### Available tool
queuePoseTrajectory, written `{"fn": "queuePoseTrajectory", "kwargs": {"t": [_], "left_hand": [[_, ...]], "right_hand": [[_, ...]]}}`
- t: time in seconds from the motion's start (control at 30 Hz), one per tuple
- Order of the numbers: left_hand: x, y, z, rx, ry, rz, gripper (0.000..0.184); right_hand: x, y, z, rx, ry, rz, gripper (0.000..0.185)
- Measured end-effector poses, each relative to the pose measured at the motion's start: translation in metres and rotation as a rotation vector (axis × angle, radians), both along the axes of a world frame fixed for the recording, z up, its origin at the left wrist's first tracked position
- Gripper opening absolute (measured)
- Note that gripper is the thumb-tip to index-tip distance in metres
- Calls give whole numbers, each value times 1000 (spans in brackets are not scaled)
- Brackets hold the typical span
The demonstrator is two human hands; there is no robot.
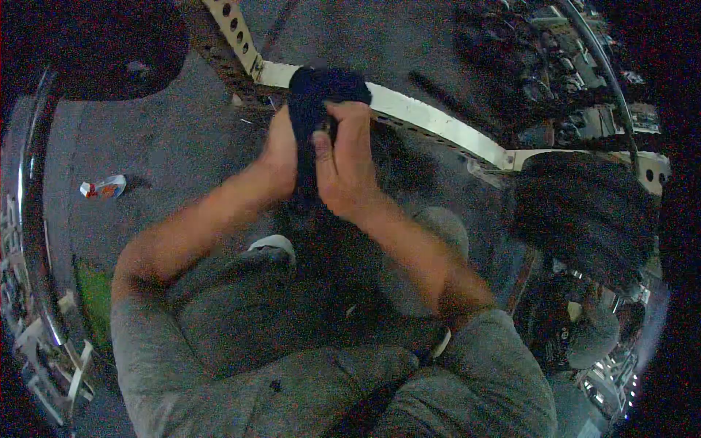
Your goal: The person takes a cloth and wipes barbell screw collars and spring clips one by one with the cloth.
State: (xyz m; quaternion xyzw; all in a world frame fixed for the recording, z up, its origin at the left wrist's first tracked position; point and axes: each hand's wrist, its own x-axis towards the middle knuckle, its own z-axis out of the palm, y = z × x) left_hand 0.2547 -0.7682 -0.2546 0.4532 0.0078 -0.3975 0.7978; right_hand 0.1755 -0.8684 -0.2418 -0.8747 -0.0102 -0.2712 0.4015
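Note:
A dark, thick cloth-like piece [328, 86] is wrapped over a cream-painted metal bar [431, 117] and hangs down in front of it. My right hand [349, 157] is closed on the near side of this cloth, its thumb and index finger pinching toward the middle. On the other side, my left hand [281, 153] presses against the cloth's left edge; most of its fingers are hidden behind the fabric. Both hands are close together just below the bar.
The bar bends upward at left into a section with round holes [234, 23]. A dark bulky shape [584, 212] sits under its right end. A crumpled white and orange wrapper [104, 187] lies on the grey ground. A curved chrome tube [31, 168] runs down the left.

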Motion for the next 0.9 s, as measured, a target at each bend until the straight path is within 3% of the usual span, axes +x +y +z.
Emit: {"fn": "queuePoseTrajectory", "kwargs": {"t": [0.03, 0.07, 0.17, 0.2, 0.3, 0.37, 0.43, 0.47, 0.6, 0.63, 0.7, 0.8, 0.9], "left_hand": [[6, 5, -3, -38, 132, -9, 51], [9, 14, 18, -299, 217, -93, 42], [15, 9, 35, -120, 134, 66, 42], [23, 17, 17, -106, -160, 63, 42], [34, 25, -4, -375, -116, -69, 46], [29, 20, 3, -401, 50, -96, 52], [2, 2, 64, -182, 70, -30, 56], [2, 2, 51, -211, 149, -21, 53], [-14, -6, 22, 268, -39, -23, 41], [-19, -2, 17, 140, -67, -24, 42], [-13, 7, -4, 15, 150, -70, 51], [-27, 6, 17, 138, 29, -25, 62], [-25, 6, 18, -140, 86, 12, 46]], "right_hand": [[-2, 2, 2, -81, -30, 20, 41], [-6, 6, 2, -127, -32, 49, 44], [-9, 12, 6, -154, -109, 164, 48], [-8, 11, 3, -141, -125, 208, 48], [-5, 3, 4, 143, -209, 216, 49], [-2, -7, 11, 254, -282, 36, 35], [5, -22, 22, 259, -277, -130, 29], [11, -28, 20, 209, -267, -139, 28], [17, -25, 17, -33, -156, -83, 30], [13, -17, 12, -102, -140, -14, 30], [6, -5, 12, -52, -132, 31, 32], [-2, 1, 12, -44, -82, 94, 33], [-8, 6, 17, -52, -47, 146, 35]]}}
